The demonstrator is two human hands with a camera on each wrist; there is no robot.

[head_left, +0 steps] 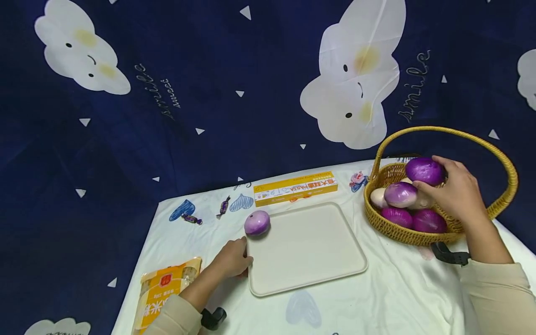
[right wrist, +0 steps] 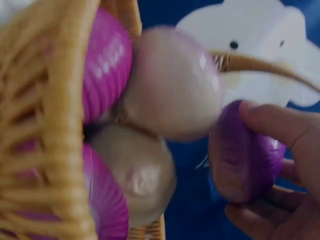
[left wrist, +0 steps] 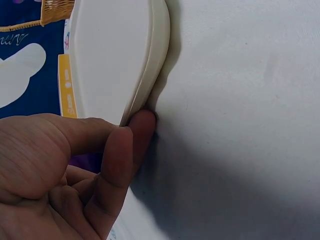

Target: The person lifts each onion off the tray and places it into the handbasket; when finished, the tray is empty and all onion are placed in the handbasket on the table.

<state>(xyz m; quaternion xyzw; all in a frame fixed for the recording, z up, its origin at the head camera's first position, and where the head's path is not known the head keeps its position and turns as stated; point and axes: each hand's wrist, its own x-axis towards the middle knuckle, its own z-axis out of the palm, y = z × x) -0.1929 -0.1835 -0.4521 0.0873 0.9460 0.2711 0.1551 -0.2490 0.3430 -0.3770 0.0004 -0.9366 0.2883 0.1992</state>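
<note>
At the left edge of a cream tray (head_left: 307,253), my left hand (head_left: 232,258) pinches the rim. In the left wrist view the thumb lies on the upper side of the tray's corner (left wrist: 150,65), with a fingertip (left wrist: 144,125) beneath it. My right hand (head_left: 458,193) grips a dark purple turnip (head_left: 424,170) just above the wicker basket (head_left: 412,238); the right wrist view shows this turnip (right wrist: 245,160) between thumb and fingers. Inside the basket are a purple-and-white turnip (head_left: 400,194), pale roundish vegetables and magenta onions (head_left: 429,221). A light purple turnip (head_left: 257,223) sits on the tray's far left corner.
Behind the tray lies a yellow pasta box (head_left: 295,188). Two wrapped candies (head_left: 224,207) are on the cloth at the far left. An orange food packet (head_left: 165,288) rests by the left forearm. The basket's tall handle (head_left: 452,132) arches over the right hand.
</note>
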